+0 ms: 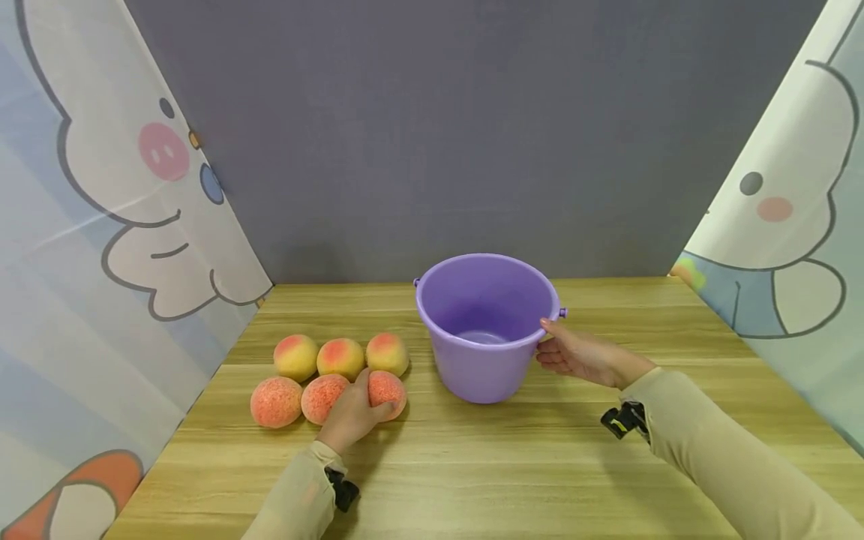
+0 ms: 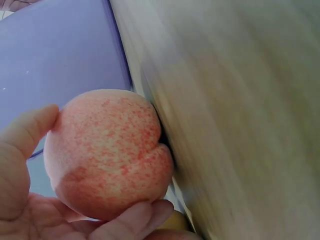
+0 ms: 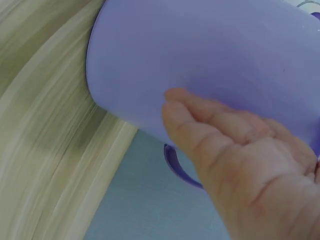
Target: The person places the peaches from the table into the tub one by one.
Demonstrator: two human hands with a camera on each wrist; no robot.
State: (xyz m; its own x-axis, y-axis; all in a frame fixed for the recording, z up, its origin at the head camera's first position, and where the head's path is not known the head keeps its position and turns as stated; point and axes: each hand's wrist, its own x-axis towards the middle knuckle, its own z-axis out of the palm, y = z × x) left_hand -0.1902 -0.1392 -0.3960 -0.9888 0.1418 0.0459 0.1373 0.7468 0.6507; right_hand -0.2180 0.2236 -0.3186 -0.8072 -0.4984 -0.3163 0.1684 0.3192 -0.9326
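My left hand (image 1: 354, 413) grips a speckled pinkish-red peach (image 2: 110, 150), thumb on one side and fingers on the other. That peach is the right-hand one of the front row, low at the tabletop. Beside it in the row are a second red peach (image 1: 325, 397), partly behind the hand, and a third red peach (image 1: 276, 402). A purple bucket (image 1: 481, 373) stands upright to their right, its visible inside bare. My right hand (image 1: 586, 357) holds the bucket's right rim, thumb over the edge and fingers along the outer wall.
Behind the red peaches lie yellow peaches with red tops: a left one (image 1: 295, 358), a middle one (image 1: 341, 358) and a right one (image 1: 388, 354). A grey wall (image 1: 466, 135) rises at the back of the wooden table (image 1: 513, 480). Printed cartoon curtains (image 1: 88, 270) flank both sides.
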